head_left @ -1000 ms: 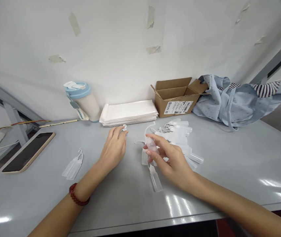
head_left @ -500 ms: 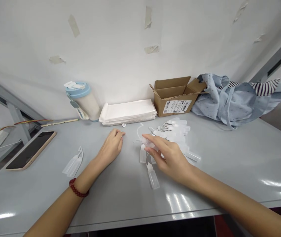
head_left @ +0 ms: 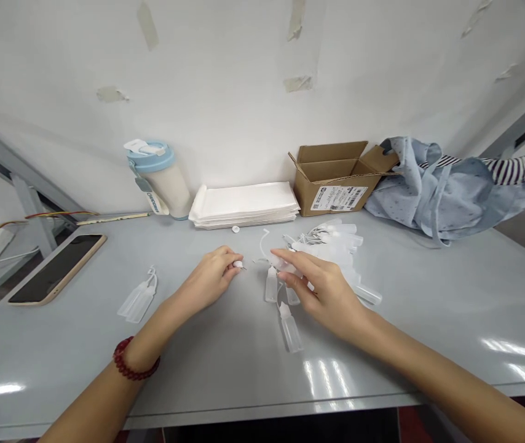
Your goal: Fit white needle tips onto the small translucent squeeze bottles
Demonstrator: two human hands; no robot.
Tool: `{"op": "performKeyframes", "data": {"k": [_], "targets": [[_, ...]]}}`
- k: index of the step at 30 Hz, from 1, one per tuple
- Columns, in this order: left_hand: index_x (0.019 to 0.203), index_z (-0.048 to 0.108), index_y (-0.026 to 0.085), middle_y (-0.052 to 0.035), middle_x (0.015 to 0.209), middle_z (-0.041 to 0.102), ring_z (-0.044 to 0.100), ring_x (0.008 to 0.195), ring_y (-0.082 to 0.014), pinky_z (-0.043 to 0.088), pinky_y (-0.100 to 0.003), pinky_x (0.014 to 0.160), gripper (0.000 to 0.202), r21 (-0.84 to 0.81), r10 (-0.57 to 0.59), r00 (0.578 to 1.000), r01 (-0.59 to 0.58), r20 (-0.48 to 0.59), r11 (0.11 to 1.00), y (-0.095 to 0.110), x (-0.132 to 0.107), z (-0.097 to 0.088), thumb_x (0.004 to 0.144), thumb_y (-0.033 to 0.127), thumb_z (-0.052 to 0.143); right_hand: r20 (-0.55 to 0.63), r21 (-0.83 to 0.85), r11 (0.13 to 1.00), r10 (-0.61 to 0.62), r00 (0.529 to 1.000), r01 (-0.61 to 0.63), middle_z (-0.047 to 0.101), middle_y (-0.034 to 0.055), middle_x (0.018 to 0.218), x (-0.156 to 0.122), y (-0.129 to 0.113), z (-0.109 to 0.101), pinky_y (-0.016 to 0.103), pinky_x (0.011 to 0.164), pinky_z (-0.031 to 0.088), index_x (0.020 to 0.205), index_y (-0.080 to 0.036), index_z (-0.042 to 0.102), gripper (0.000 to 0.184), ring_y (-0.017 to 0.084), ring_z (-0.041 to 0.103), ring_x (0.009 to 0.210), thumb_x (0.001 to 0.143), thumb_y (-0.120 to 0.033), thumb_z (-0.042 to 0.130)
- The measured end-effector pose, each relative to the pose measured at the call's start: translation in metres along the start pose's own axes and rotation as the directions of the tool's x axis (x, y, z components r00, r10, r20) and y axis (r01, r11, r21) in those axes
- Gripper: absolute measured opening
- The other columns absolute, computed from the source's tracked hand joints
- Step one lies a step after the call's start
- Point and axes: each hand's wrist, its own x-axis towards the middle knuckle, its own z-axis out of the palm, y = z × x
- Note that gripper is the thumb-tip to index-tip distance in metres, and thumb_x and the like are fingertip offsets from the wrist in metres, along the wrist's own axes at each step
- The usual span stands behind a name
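Note:
My left hand (head_left: 211, 275) pinches a small white cap (head_left: 238, 264) with a thin dark tip pointing right. Beside it, my right hand (head_left: 327, 292) is closed, thumb and fingertips on a small translucent plastic bottle (head_left: 283, 266), mostly covered by the fingers. Under that hand stands another small bottle (head_left: 271, 286), and a tilted bottle (head_left: 291, 329) lies nearer the front edge. A heap of similar bottles (head_left: 343, 237) with thin white straps spreads behind my right hand. Far to the left lies a pair of bottles (head_left: 138, 298). A loose white cap (head_left: 235, 229) rests near the paper stack.
Along the wall stand a blue-lidded tumbler (head_left: 165, 184), a stack of white paper sleeves (head_left: 246, 203), an open cardboard box (head_left: 336, 194) and a light blue cloth bag (head_left: 419, 197). A phone (head_left: 59, 271) lies on the grey table (head_left: 225, 369) at left.
My left hand has lifted slightly and turned, and the white cap now shows between its fingertips. My right hand keeps its hold on the bottle. The view has shifted a little.

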Motion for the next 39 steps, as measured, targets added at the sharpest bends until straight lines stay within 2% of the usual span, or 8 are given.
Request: {"op": "performKeyframes", "data": {"k": [6, 10, 15, 21, 24, 32, 35, 39], "targets": [[0.093, 0.063, 0.015, -0.0074, 0.089, 0.066, 0.062, 0.078, -0.0211, 0.049, -0.034, 0.072, 0.025, -0.158, -0.051, 0.998, 0.043, -0.043, 0.987, 0.022, -0.006, -0.002, 0.087, 0.037, 0.051, 0.245, 0.264, 0.947, 0.118, 0.962, -0.183, 0.068, 0.0027, 0.09, 0.001, -0.008, -0.005, 0.029, 0.066, 0.05, 0.125, -0.023, 0.056, 0.033, 0.014, 0.064, 0.066, 0.093, -0.023, 0.049], [0.089, 0.062, 0.017, -0.0036, 0.089, 0.063, 0.06, 0.082, -0.017, 0.048, -0.026, 0.072, 0.024, -0.484, -0.104, 0.993, 0.065, -0.055, 0.873, 0.044, -0.011, -0.005, 0.087, 0.039, 0.055, 0.384, 0.39, 0.866, 0.155, 0.91, -0.312, 0.065, 0.0014, 0.094, 0.002, -0.014, -0.008, 0.027, 0.063, 0.049, 0.124, -0.025, 0.057, 0.032, 0.011, 0.065, 0.062, 0.092, -0.024, 0.05], [0.083, 0.065, 0.018, -0.0011, 0.086, 0.059, 0.051, 0.075, -0.0131, 0.044, -0.024, 0.07, 0.022, -0.708, -0.174, 0.984, 0.144, 0.03, 0.692, 0.049, -0.013, -0.006, 0.086, 0.039, 0.06, 0.437, 0.41, 0.831, 0.182, 0.881, -0.375, 0.063, 0.0001, 0.082, 0.003, -0.017, -0.009, 0.027, 0.06, 0.047, 0.121, -0.021, 0.058, 0.029, 0.014, 0.066, 0.063, 0.093, -0.025, 0.05], [0.086, 0.068, 0.02, -0.0025, 0.089, 0.062, 0.054, 0.083, -0.016, 0.044, -0.028, 0.078, 0.018, -0.81, -0.089, 0.984, 0.177, 0.153, 0.559, 0.052, -0.015, -0.006, 0.087, 0.035, 0.059, 0.391, 0.436, 0.835, 0.162, 0.906, -0.337, 0.058, -0.0011, 0.082, 0.004, -0.014, -0.008, 0.026, 0.063, 0.048, 0.119, -0.02, 0.056, 0.028, 0.012, 0.064, 0.062, 0.093, -0.024, 0.047], [0.09, 0.069, 0.021, -0.0029, 0.091, 0.064, 0.056, 0.087, -0.0179, 0.043, -0.03, 0.083, 0.019, -0.801, -0.082, 0.978, 0.204, 0.191, 0.563, 0.054, -0.015, -0.006, 0.089, 0.035, 0.056, 0.37, 0.414, 0.854, 0.16, 0.915, -0.317, 0.059, -0.0009, 0.08, 0.003, -0.014, -0.007, 0.026, 0.063, 0.047, 0.118, -0.018, 0.055, 0.027, 0.012, 0.064, 0.062, 0.094, -0.024, 0.045], [0.085, 0.072, 0.023, -0.0004, 0.088, 0.069, 0.058, 0.085, -0.017, 0.045, -0.026, 0.08, 0.018, -0.695, -0.142, 0.981, 0.194, 0.132, 0.692, 0.053, -0.02, -0.013, 0.085, 0.037, 0.061, 0.288, 0.252, 0.944, 0.137, 0.948, -0.213, 0.058, -0.0012, 0.074, -0.003, -0.012, -0.002, 0.028, 0.062, 0.044, 0.117, -0.019, 0.045, 0.024, 0.014, 0.059, 0.063, 0.095, -0.027, 0.044], [0.083, 0.074, 0.023, -0.0001, 0.077, 0.068, 0.059, 0.074, -0.0161, 0.047, -0.026, 0.072, 0.016, -0.646, -0.128, 0.956, 0.274, 0.264, 0.713, 0.048, -0.02, -0.021, 0.08, 0.036, 0.065, 0.375, 0.206, 0.964, 0.078, 0.924, -0.165, 0.052, -0.0047, 0.066, -0.003, -0.015, -0.007, 0.025, 0.055, 0.039, 0.116, -0.019, 0.041, 0.023, 0.013, 0.051, 0.056, 0.094, -0.024, 0.043], [0.078, 0.073, 0.021, 0.0011, 0.065, 0.06, 0.051, 0.061, -0.0128, 0.042, -0.022, 0.058, 0.018, -0.562, -0.045, 0.872, 0.353, 0.488, 0.748, 0.04, -0.021, -0.029, 0.078, 0.037, 0.067, 0.57, 0.219, 0.948, 0.067, 0.819, -0.231, 0.054, -0.0033, 0.071, 0.0, -0.02, -0.016, 0.024, 0.057, 0.04, 0.109, -0.021, 0.043, 0.017, 0.013, 0.051, 0.063, 0.092, -0.019, 0.043]]}}
